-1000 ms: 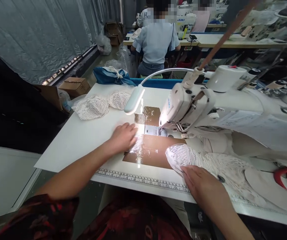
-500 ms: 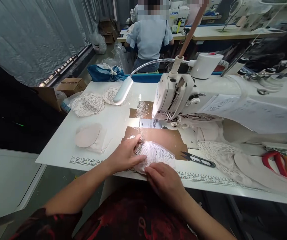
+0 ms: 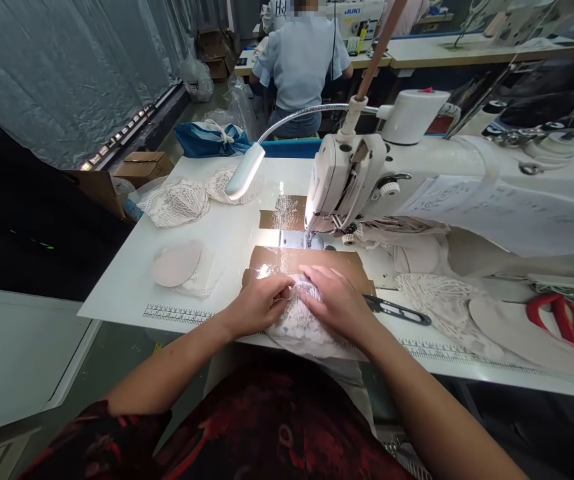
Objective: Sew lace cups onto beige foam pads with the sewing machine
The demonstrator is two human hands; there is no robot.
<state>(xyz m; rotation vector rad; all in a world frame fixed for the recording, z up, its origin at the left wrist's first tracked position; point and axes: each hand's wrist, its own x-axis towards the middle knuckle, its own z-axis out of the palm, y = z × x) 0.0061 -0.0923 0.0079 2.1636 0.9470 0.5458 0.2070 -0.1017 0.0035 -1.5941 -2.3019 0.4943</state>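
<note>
From the left I see first a brown cardboard box (image 3: 141, 165) on the floor beside the white flat work surface (image 3: 127, 293). On this surface, at the far left part, lie two white lace cup pieces (image 3: 177, 200), and nearer to me a round beige foam pad (image 3: 177, 264) rests on a thin white piece. A printed black ruler strip (image 3: 177, 313) runs along the near edge.

My left hand (image 3: 257, 307) lies near the middle of the near edge. Its fingers are pressed together and curled, and they pinch the left side of the white lace fabric piece (image 3: 299, 327). This piece lies on the surface just in front of the brown tape patch (image 3: 277, 257) and hangs a little over the near edge. My right hand (image 3: 334, 300) touches the same piece from the right, fingers bent and pressing down on its top; the two hands almost meet.

Above them the white gooseneck lamp (image 3: 244, 172) shines on the plate of the white sewing machine (image 3: 351, 180). Just beside my right hand lie small black thread snips (image 3: 399, 311). Further right are more lace and beige pieces (image 3: 467, 313), and at the far right edge red and orange handled scissors (image 3: 567, 317). Behind, a person in a light blue shirt (image 3: 301, 63) sits with the back to me.
</note>
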